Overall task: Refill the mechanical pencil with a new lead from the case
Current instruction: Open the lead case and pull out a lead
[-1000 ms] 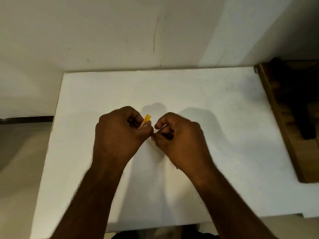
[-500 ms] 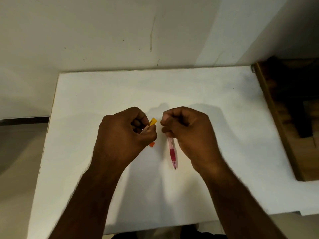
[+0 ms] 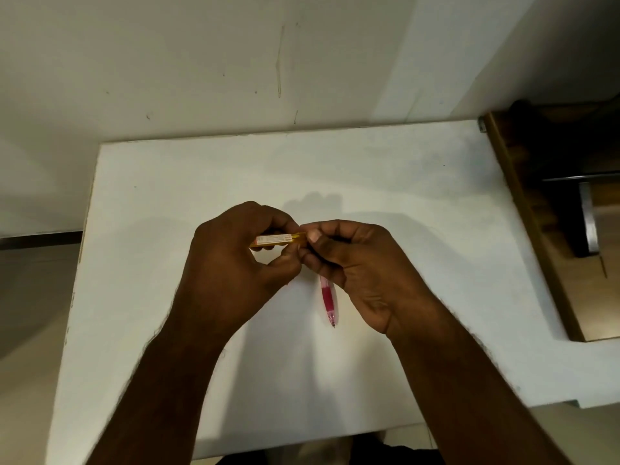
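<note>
Centre of frame: the left hand (image 3: 235, 273) grips the yellow lead case (image 3: 276, 239) between thumb and fingers, the case lying roughly level with its open end pointing toward the right of the frame. Half a second earlier the case stood tilted, only its yellow tip showing above the knuckles — now its labelled side is exposed along most of its length.

The right hand (image 3: 355, 263) has closed in from the right; its thumb and forefinger pinch at the end of the case, where before the two hands were apart with a gap between them. Whether a lead is held in that pinch cannot be told — too fine to see.

The pink mechanical pencil (image 3: 328, 300) lies on the white table (image 3: 167, 196) just below the right hand, tip pointing toward the bottom of the frame, upper end hidden beneath the fingers. It is in much the same spot as before. The small orange piece seen earlier beside the left thumb is no longer visible.

Right edge of frame: a wooden cabinet (image 3: 536, 229), unchanged.
</note>
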The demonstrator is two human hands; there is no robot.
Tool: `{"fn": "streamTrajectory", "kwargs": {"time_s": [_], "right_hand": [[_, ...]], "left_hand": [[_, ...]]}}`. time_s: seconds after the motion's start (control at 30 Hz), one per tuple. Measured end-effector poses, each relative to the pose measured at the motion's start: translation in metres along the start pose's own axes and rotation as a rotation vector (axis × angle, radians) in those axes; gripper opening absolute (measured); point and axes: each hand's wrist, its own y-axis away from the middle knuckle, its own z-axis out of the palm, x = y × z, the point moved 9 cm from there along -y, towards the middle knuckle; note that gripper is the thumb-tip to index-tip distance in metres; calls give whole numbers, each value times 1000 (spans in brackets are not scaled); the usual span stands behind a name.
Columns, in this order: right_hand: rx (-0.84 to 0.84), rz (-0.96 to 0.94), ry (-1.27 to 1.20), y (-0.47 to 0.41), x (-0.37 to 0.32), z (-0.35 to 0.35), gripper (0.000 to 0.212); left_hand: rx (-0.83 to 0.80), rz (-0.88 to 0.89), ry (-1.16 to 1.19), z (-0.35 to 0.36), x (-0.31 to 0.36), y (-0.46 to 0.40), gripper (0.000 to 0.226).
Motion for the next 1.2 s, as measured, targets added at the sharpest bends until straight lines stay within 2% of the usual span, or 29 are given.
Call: {"fn": "streamTrajectory", "kwargs": {"time_s": [0.13,0.27,0.43,0.73,0.87,1.0,1.1,1.2], "right_hand": [[29,-49,85,-1,-5,-3,13],[122,-215,363,0,-22,-8,14],[186,-360,497,6,-37,-6,18],[250,-667,877,28,-59,12,30],[292,-740,856,33,-68,8,33],[362,-737,788,30,-73,-8,34],[357,-716,729,27,-71,-13,32],[334,-715,781,28,-68,-7,32]], "left_hand": [[0,-26,22,0,-4,1,18],[-20,-88,85,4,-13,2,20],[-6,-129,102,5,-18,2,16],[-32,-199,62,11,-28,3,17],[-29,-258,113,14,-35,3,19],[18,-292,150,13,-40,4,20],[22,-300,173,14,-41,4,19],[15,-289,175,16,-39,4,17]]}}
